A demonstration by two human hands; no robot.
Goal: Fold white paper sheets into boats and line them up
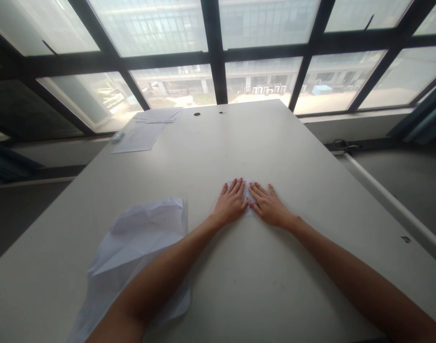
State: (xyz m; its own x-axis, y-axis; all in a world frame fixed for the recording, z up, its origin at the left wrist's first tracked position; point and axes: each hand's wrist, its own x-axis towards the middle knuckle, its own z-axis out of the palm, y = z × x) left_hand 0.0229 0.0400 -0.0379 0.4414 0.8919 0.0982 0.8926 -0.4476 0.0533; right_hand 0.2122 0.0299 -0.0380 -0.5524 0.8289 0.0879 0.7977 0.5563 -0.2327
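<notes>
A small piece of white paper (250, 210) lies flat on the white table (275, 152), mostly covered by my two hands. My left hand (232, 200) rests palm down on its left part, fingers stretched out. On the right part lies my right hand (268, 204), also flat with the fingers spread. The thumbs come close together over the middle of the paper. Beneath my left forearm is a large creased sheet of white paper (139, 238), partly hidden by the arm.
Several flat paper sheets (141, 136) lie at the far left of the table, with a small clear object (117, 136) beside them. Two round holes, one being a cable hole (197, 114), sit near the far edge. Dark-framed windows (213, 57) stand behind the table.
</notes>
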